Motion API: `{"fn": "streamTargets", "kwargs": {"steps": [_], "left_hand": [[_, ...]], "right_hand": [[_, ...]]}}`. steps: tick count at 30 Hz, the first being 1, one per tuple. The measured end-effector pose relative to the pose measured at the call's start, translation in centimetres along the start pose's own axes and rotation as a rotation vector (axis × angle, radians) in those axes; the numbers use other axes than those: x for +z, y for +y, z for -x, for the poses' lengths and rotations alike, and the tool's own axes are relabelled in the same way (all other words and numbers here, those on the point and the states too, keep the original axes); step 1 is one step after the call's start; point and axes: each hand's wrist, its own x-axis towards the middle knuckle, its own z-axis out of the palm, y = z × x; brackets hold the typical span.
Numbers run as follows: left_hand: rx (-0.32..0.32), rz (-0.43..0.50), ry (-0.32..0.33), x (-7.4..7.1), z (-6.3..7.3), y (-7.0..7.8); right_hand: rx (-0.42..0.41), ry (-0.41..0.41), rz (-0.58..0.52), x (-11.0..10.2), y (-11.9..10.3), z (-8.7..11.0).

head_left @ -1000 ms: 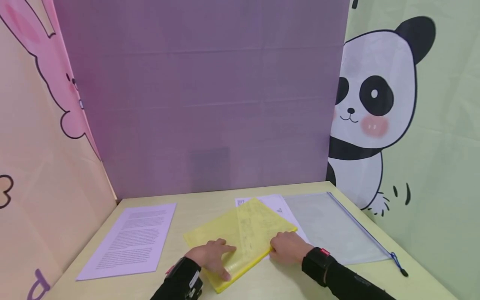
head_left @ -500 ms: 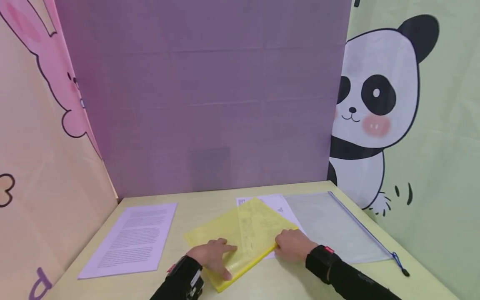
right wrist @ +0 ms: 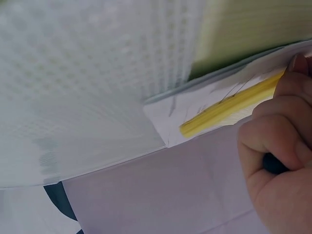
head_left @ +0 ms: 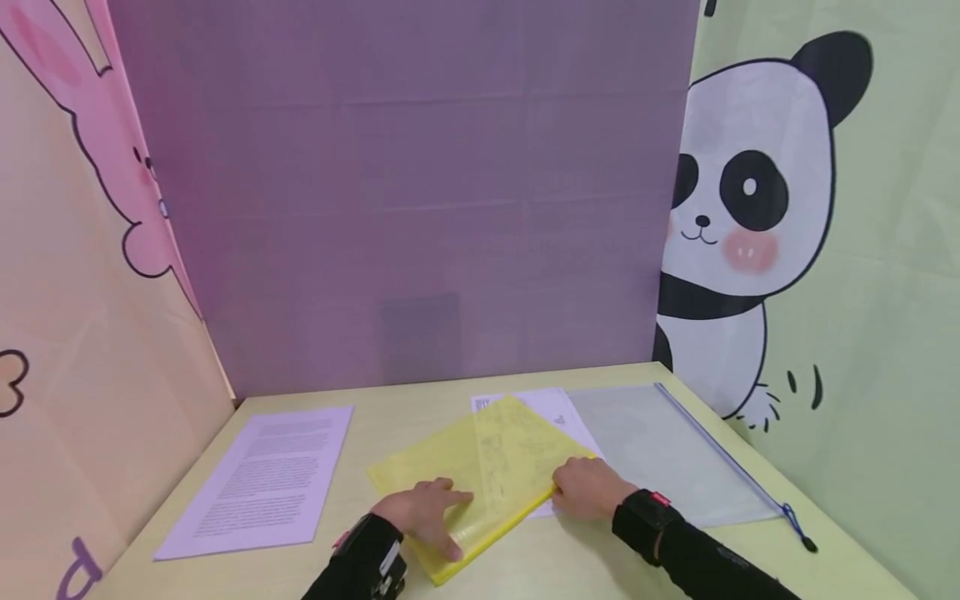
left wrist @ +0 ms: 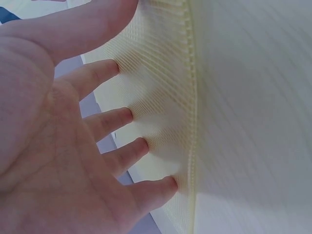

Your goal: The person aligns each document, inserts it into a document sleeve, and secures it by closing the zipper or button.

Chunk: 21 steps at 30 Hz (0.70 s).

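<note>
A yellow mesh zip pouch [head_left: 517, 454] lies slanted in the middle of the table, its zip edge toward me. My left hand [head_left: 423, 512] rests on its near left part, fingers spread and the thumb by the near corner. In the left wrist view those fingertips press into the ribbed mesh [left wrist: 161, 92]. At the right end of the zip edge, my right hand [head_left: 588, 490] has curled fingers and grips the zipper pull; the right wrist view shows a dark end piece [right wrist: 274, 164] inside the fist. The pouch's yellow edge [right wrist: 209, 118] runs up to the fingertips there.
Printed sheets [head_left: 562, 408] lie partly under the yellow pouch. To the right is a grey mesh zip pouch [head_left: 660, 450] with a blue cord pull [head_left: 795, 525] at its near corner. A stack of printed paper [head_left: 258, 483] lies at the left. A purple backdrop [head_left: 420, 192] stands behind the table.
My right hand has slid a short way right along the zip edge, toward the pouch's right corner, and barely moves over the last half second. The left hand has stayed in place.
</note>
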Motion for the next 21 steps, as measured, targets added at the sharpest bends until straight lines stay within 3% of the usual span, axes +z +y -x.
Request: {"fn": "streamTargets", "kwargs": {"steps": [6, 14, 21], "left_hand": [[0.014, 0.007, 0.007, 0.1, 0.1, 0.0], [0.003, 0.003, 0.001, -0.1, 0.1, 0.2], [0.011, 0.018, -0.002, -0.2, 0.1, 0.2]], "right_hand": [[0.011, -0.010, -0.008, -0.3, 0.2, 0.1], [0.124, -0.047, 0.008, -0.5, 0.8, 0.0], [0.160, -0.067, 0.005, -0.7, 1.2, -0.3]]}}
